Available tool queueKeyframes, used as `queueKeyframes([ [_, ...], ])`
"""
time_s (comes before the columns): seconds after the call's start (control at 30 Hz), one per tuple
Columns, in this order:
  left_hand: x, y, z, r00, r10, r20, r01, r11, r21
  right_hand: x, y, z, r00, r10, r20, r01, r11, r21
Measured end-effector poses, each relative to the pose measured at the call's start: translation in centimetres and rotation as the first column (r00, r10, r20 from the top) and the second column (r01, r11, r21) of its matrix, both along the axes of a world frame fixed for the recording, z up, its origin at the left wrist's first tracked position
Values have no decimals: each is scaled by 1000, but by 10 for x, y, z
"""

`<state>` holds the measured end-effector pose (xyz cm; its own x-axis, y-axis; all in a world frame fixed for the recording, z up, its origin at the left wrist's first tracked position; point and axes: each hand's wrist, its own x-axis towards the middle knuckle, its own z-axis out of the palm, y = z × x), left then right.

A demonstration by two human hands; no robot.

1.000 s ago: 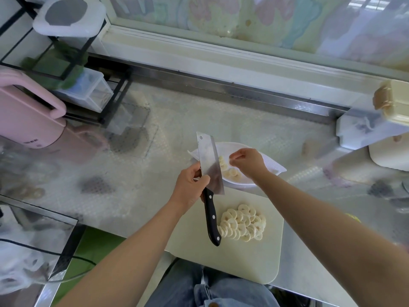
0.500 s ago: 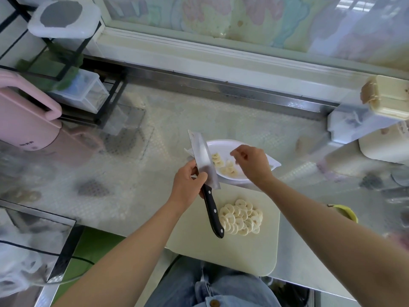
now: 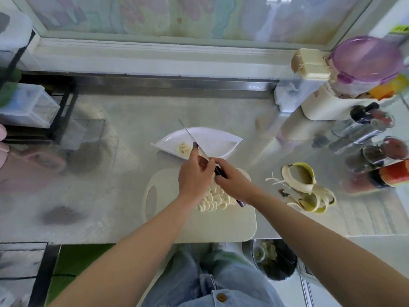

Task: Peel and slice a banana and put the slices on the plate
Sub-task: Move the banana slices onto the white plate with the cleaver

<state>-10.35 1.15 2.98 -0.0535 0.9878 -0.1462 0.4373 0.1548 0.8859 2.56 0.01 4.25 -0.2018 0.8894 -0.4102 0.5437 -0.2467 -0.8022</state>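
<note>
Seen from the head camera, both hands meet over the far end of the cutting board. The left hand has its fingers curled round the knife where the blade joins the handle, with one finger lying up along the blade. The right hand, touching the left, is closed round the dark handle, whose end pokes out below its wrist. The blade is seen edge-on and slants up and away from the left hand, over the plate.

The white, leaf-shaped plate lies on the worktop just beyond both hands. A few banana slices sit on it, just past the left hand's fingertips and to the left of the blade.

A larger heap of slices lies on the cutting board directly under the two wrists, partly hidden by them.

The banana peel lies open on the worktop to the right of the right hand, clear of the board. Further right of that hand stand jars and bottles, blurred, and a purple-lidded container.
</note>
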Motion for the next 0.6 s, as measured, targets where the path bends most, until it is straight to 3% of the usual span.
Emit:
queueKeyframes([
  [0.1,11,-13,-3,993,-110,33,111,992,-56,15,-24,-7,963,-262,-71,268,959,97],
  [0.23,11,-34,-23,969,-204,-141,206,978,7,54,-62,-23,854,-467,-227,464,883,-70],
  [0.43,8,-51,-57,789,-371,-490,379,921,-87,91,-118,-54,813,-582,-32,578,812,-86],
  [0.6,6,-57,-72,678,-465,-569,439,877,-193,90,-135,-66,788,-615,-1,606,777,-170],
])
